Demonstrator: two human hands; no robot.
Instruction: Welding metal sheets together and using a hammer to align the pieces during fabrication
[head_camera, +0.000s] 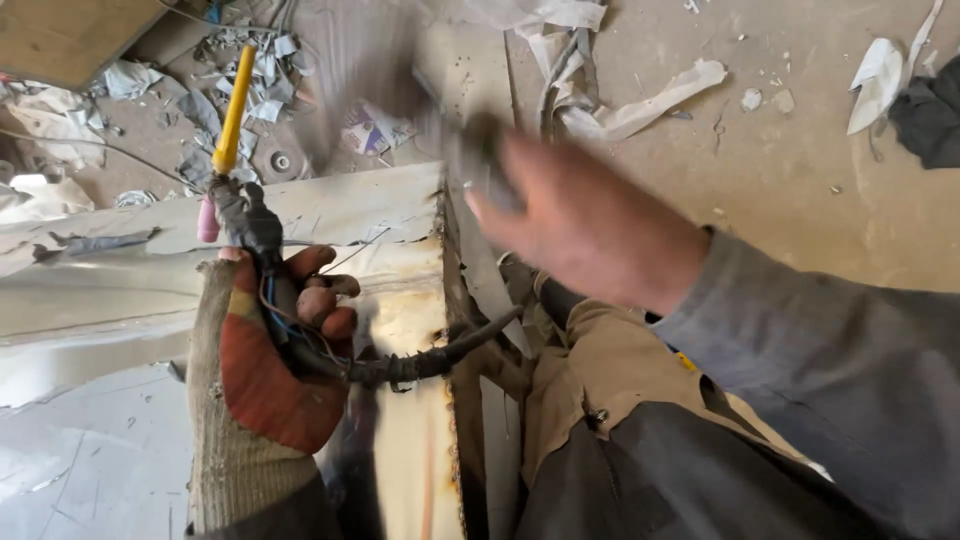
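Seen from above, 2 hands are working over a sheet-metal box with a rusty, heat-stained corner seam (443, 300). The left hand (275, 350), wearing a worn knit glove with a red palm and bare fingertips showing through, is gripping the black taped handle of a welding torch (245, 215). The torch is being held upright, its pink nozzle pointing left and its long yellow back cap (235, 110) slanting up and away, so the tip is staying off the metal. The torch's black cable (430, 360) is trailing right from the fist and crossing the seam toward the person's lap. The right hand (580, 220), bare and in a grey sleeve, is reaching across above the box's top edge; it is badly blurred, and something dark and blurred is sitting at its fingertips, but I cannot tell whether it is grasping that or hanging loose. The metal box (340, 205) is lying just beside the person's knees, in tan and dark work trousers. Scraps of paper and rag (640, 100) are lying scattered on the dusty floor beyond.
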